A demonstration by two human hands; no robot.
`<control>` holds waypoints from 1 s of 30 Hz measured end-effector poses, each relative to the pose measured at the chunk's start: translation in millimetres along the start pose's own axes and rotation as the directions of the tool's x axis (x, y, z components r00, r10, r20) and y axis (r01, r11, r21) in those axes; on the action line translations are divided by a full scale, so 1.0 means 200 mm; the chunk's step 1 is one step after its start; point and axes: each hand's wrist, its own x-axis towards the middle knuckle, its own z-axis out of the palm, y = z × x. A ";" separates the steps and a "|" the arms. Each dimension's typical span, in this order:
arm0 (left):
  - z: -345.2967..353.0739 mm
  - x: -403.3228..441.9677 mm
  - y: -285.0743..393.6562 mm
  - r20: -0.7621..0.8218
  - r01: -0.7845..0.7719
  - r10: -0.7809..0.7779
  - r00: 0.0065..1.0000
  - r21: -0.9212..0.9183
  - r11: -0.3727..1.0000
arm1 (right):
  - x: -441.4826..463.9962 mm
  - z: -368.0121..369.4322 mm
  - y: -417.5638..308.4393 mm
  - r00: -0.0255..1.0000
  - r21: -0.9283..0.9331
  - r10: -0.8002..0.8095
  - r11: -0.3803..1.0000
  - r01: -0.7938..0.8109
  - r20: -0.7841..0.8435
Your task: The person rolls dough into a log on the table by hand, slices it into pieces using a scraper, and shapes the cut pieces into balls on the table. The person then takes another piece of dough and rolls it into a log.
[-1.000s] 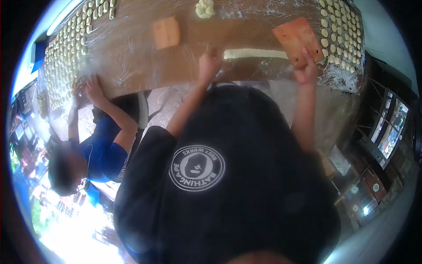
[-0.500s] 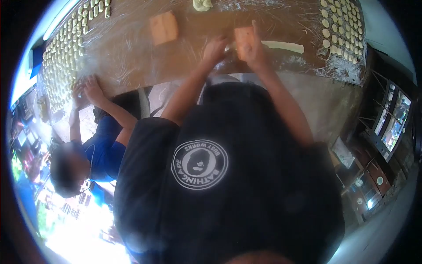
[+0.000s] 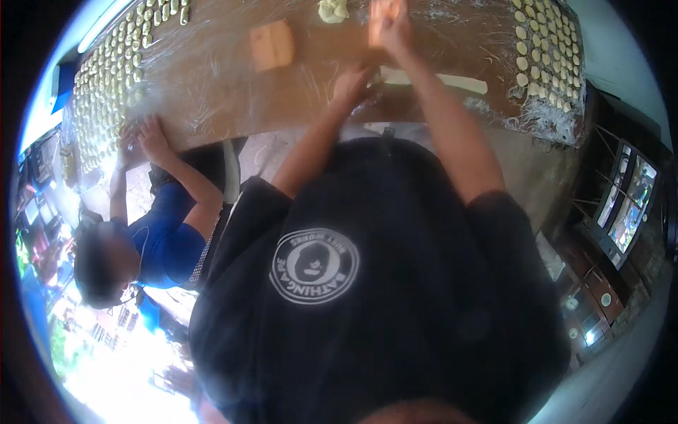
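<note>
My right hand grips an orange board near the table's far side, just right of a lump of dough. My left hand is at the left end of a long, flat dough strip; its fingers are bent and blurred, and what they hold, if anything, is hidden. My right forearm passes over the strip.
Another orange board lies on the brown table. Rows of small dough pieces sit at the right, more pieces at the left. A co-worker in blue has both hands at the table's left edge.
My right hand has carried the orange board from the strip's right end leftward, then up to the far side of the table. The left hand has stayed near the strip's left end.
</note>
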 end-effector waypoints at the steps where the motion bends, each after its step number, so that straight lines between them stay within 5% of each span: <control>1: -0.01 0.04 0.00 -0.036 0.005 -0.006 0.999 -0.021 1.000 | 0.10 -0.12 -0.06 1.000 0.018 0.008 1.000 -0.008 0.000; 4: 0.01 0.01 0.00 -0.061 0.110 -0.106 0.992 0.063 0.992 | 0.15 -0.41 -0.11 1.000 0.083 -0.006 0.997 0.005 0.017; 7: -0.09 0.00 0.09 -0.229 0.021 0.039 0.973 0.255 0.967 | -0.01 -0.47 0.01 1.000 0.076 0.026 0.997 -0.027 0.010; 11: -0.12 0.08 0.13 -0.026 -0.019 0.026 0.999 0.261 0.965 | -0.31 -0.32 0.30 0.988 -0.075 -0.103 0.993 0.095 -0.113; 17: 0.04 0.19 0.07 0.017 -0.195 0.196 0.981 0.183 0.963 | -0.48 -0.33 0.23 0.974 -0.085 0.205 0.977 -0.197 0.093; 20: 0.11 0.20 0.01 0.028 -0.199 0.197 0.980 0.173 0.965 | -0.49 -0.30 0.24 0.977 -0.011 0.190 0.982 -0.190 0.098; 26: 0.08 0.22 0.06 -0.054 -0.210 0.219 0.974 0.139 0.968 | -0.51 -0.14 0.37 0.994 0.020 0.050 0.998 -0.052 0.096; 29: 0.17 0.24 0.04 -0.110 -0.210 0.217 0.970 0.068 0.975 | -0.47 0.00 0.44 0.990 0.074 -0.134 0.988 0.138 -0.054; 30: 0.20 0.25 0.00 -0.074 -0.200 0.205 0.976 0.070 0.977 | -0.30 0.07 0.47 0.986 -0.060 -0.158 0.986 0.155 -0.051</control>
